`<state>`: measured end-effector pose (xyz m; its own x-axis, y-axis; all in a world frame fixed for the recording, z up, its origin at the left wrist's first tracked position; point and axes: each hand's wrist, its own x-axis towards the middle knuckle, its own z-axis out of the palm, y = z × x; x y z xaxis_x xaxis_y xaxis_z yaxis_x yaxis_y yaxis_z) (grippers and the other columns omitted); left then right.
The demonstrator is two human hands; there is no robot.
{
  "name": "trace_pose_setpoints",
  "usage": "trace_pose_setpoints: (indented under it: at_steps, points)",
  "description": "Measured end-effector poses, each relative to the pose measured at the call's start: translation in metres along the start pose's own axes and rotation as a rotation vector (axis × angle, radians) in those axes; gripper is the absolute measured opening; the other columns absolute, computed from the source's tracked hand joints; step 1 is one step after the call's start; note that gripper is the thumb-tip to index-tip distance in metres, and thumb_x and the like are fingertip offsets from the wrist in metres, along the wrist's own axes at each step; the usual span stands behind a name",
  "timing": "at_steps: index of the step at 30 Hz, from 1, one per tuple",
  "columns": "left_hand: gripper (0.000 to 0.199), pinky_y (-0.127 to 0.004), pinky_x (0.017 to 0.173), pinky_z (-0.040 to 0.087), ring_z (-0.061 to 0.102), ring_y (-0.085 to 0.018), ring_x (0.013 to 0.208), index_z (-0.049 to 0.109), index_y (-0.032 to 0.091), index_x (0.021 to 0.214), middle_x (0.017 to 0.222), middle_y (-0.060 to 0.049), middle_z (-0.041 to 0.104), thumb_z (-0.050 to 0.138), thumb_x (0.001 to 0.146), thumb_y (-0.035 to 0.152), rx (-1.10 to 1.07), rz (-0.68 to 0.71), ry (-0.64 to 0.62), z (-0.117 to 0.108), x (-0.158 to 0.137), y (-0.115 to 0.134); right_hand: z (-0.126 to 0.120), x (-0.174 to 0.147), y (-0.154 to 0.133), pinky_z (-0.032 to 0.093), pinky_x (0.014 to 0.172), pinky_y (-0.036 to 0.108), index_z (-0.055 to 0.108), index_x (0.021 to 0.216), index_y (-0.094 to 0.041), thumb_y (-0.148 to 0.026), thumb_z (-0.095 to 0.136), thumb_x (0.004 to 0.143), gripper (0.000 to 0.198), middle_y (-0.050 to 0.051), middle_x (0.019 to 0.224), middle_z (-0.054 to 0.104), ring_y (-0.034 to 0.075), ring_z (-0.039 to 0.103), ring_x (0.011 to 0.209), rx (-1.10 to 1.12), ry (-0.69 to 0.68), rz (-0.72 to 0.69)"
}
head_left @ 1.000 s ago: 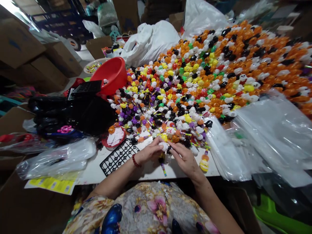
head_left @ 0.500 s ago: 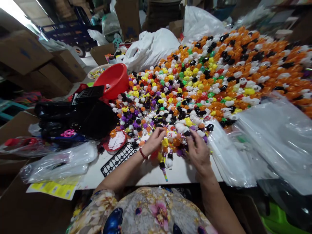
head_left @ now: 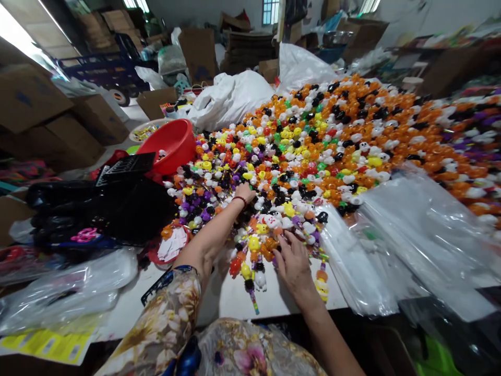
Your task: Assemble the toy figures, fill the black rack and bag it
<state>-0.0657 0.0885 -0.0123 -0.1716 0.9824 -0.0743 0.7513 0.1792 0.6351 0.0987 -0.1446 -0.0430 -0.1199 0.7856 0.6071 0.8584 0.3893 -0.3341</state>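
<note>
A large heap of small plastic figures in orange, white, black, yellow, green and purple covers the table. My left hand, with a red bead bracelet at its wrist, reaches into the near part of this heap. Its fingers look curled, and what they hold is hidden. Closer to me, a cluster of figures on coloured sticks lies on the white table, with a yellow figure among them. My right hand rests at the right of that cluster, fingers apart, their tips beside an orange figure. A separate yellow figure stick lies to its right.
A red basin stands at the back left, behind black plastic bags. Paper slips fill a red dish. Clear plastic bags lie at the right, more bags at the left. Cardboard boxes are stacked far left.
My left hand has left the near cluster and moved forward into the heap. My right hand has shifted slightly left and nearer to me. The view has tilted up, showing more of the room.
</note>
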Motion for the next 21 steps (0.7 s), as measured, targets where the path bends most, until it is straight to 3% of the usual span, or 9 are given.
trace_pose_setpoints:
  at_steps: [2, 5, 9, 13, 16, 21]
  points:
    - [0.014, -0.035, 0.089, 0.044, 0.063, -0.031, 0.105, 0.065, 0.017, 0.081, 0.102, -0.015, 0.070, 0.071, 0.069, 0.017, -0.028, -0.015, 0.016, 0.004, 0.003, -0.002, 0.005, -0.002, 0.005, 0.047, 0.095, 0.048, 0.052, 0.137, -0.020, -0.019, 0.044, 0.095, 0.043, 0.017, 0.126, 0.059, 0.029, 0.055, 0.113, -0.024, -0.010, -0.033]
    - [0.009, -0.032, 0.081, 0.046, 0.065, -0.026, 0.093, 0.062, 0.019, 0.077, 0.089, -0.010, 0.070, 0.068, 0.076, 0.024, -0.108, -0.024, 0.071, 0.003, 0.000, -0.009, 0.012, -0.003, 0.013, 0.043, 0.098, 0.048, 0.046, 0.143, -0.019, -0.011, 0.041, 0.091, 0.053, 0.017, 0.127, 0.060, 0.029, 0.053, 0.114, -0.073, -0.041, -0.061]
    - [0.018, -0.026, 0.078, 0.047, 0.064, -0.017, 0.088, 0.056, 0.019, 0.087, 0.088, -0.004, 0.067, 0.053, 0.092, 0.036, -0.252, -0.014, 0.257, -0.011, -0.013, -0.020, 0.019, 0.002, 0.022, 0.033, 0.106, 0.051, 0.042, 0.147, -0.019, -0.007, 0.041, 0.088, 0.061, 0.016, 0.129, 0.058, 0.029, 0.049, 0.119, -0.156, -0.100, -0.041]
    - [0.029, -0.024, 0.066, 0.048, 0.060, -0.011, 0.067, 0.048, 0.020, 0.078, 0.070, 0.002, 0.059, 0.061, 0.087, 0.044, -0.838, -0.014, 0.424, -0.031, -0.042, -0.035, 0.025, 0.018, 0.033, 0.026, 0.109, 0.051, 0.051, 0.140, -0.021, -0.012, 0.043, 0.091, 0.050, 0.015, 0.131, 0.058, 0.029, 0.048, 0.119, -0.229, -0.142, -0.014]
    - [0.039, -0.023, 0.058, 0.048, 0.059, -0.010, 0.058, 0.048, 0.020, 0.077, 0.067, 0.004, 0.058, 0.073, 0.076, 0.050, -1.164, -0.017, 0.336, -0.048, -0.084, -0.054, 0.027, 0.032, 0.041, 0.026, 0.108, 0.051, 0.057, 0.132, -0.018, -0.017, 0.043, 0.093, 0.042, 0.016, 0.130, 0.059, 0.029, 0.049, 0.117, -0.269, -0.115, 0.032]
    - [0.043, -0.019, 0.054, 0.043, 0.052, -0.007, 0.057, 0.059, 0.017, 0.079, 0.065, 0.004, 0.057, 0.081, 0.064, 0.051, -1.239, -0.102, 0.159, -0.068, -0.180, -0.096, 0.030, 0.053, 0.034, 0.027, 0.106, 0.051, 0.058, 0.130, -0.015, -0.030, 0.044, 0.096, 0.039, 0.016, 0.126, 0.062, 0.031, 0.046, 0.118, -0.220, -0.001, 0.019]
